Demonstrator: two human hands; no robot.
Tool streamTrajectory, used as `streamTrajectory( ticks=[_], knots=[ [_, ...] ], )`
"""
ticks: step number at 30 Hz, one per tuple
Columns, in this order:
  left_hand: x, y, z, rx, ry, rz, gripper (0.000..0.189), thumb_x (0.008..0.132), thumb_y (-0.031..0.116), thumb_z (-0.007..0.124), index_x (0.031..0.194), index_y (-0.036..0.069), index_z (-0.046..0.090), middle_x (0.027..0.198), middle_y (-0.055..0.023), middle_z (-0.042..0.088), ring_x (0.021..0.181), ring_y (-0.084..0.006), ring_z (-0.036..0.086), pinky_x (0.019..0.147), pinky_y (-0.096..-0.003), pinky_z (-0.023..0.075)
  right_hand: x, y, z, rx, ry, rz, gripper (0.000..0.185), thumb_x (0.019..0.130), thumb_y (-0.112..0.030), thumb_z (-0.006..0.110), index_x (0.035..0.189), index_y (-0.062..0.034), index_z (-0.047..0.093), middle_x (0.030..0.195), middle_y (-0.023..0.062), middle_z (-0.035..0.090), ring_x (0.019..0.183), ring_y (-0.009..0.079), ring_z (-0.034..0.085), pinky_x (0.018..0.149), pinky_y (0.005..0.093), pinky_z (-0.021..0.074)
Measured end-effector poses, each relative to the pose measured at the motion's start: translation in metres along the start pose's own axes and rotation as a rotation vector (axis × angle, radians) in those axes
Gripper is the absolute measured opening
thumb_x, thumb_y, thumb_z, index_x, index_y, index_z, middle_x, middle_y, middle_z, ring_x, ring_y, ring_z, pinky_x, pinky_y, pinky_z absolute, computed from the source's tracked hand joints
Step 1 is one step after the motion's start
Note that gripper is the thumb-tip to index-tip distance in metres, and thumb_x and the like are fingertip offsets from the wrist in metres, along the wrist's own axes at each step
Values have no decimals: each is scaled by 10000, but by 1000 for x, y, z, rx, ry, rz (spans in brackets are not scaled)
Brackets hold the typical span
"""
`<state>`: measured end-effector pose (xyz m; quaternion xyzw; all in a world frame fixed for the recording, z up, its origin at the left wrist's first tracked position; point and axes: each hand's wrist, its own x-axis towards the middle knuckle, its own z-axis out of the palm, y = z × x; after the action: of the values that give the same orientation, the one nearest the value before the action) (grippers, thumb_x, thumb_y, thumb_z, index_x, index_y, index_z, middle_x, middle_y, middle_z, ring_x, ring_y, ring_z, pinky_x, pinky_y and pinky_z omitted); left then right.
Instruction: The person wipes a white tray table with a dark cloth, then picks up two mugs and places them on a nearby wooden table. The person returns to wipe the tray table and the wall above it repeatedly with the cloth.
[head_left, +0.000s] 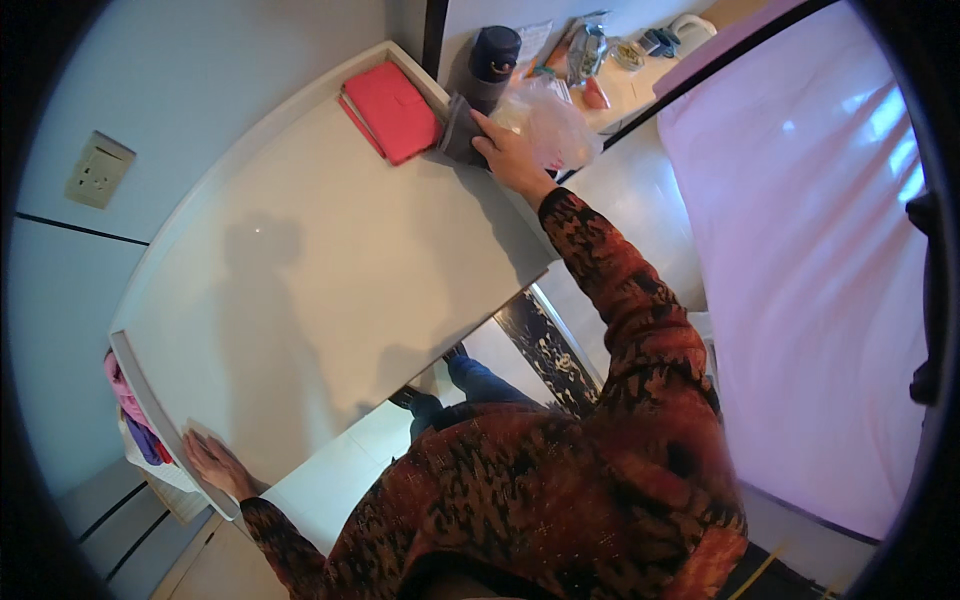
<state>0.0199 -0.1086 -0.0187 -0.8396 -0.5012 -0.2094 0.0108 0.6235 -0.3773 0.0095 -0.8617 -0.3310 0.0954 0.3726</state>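
Observation:
My right hand (514, 159) reaches to the far right corner of a white tabletop (337, 270) with a raised rim. Its fingers hold a dark grey, flat, folded item (459, 135), perhaps a cloth or pouch; part of it is hidden under the hand. Just left of that item lies a coral-red folding case (394, 109), tucked into the corner of the rim. A crumpled translucent plastic bag (559, 127) is right beside my right hand. At the table's near left end, my left hand (217, 461) rests flat against the raised edge, with nothing in it.
A dark lidded flask (495, 56) stands behind the plastic bag. Farther along the shelf are a silvery packet (589, 49), a glass bowl (627, 55) and a white kettle-like object (691, 34). Pink sheeting (795, 285) hangs at right. A wall socket (101, 170) is at left.

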Motion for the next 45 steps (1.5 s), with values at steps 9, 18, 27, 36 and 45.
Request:
streamTrajectory(
  ticks=[9,18,27,36,45],
  knots=[
    [5,-11,7,45,-1,21,484,959,385,409,1285,36,489,1339,-176,455,1218,-348,439,980,-454,374,-107,-1,-25,-264,35,189,315,900,-307,523,1063,-38,510,750,219,623,740,404,612,645,494,454],
    [3,-13,8,11,28,45,457,949,337,443,1280,26,491,1329,-181,467,1228,-342,436,1006,-438,358,-161,6,-14,-82,368,302,318,939,-311,460,959,-2,532,727,188,605,711,370,603,632,445,440],
    [2,-11,7,13,3,10,467,943,350,450,1278,29,497,1322,-189,469,1225,-347,433,1011,-442,353,-214,3,31,675,668,468,288,966,-183,458,1135,32,550,1022,18,587,899,106,514,824,227,411],
    [4,-6,7,7,13,28,448,938,326,447,1261,22,510,1320,-195,472,1221,-355,435,1011,-447,343,-257,-40,77,449,572,451,214,850,-41,587,1056,8,559,943,118,635,873,181,606,761,294,484],
    [2,1,7,111,19,1,422,909,272,480,1256,34,513,1311,-196,475,1187,-370,463,1001,-429,367,-289,-78,112,37,125,-155,232,673,23,656,881,-43,579,863,122,575,740,321,601,601,373,488]
  ],
)
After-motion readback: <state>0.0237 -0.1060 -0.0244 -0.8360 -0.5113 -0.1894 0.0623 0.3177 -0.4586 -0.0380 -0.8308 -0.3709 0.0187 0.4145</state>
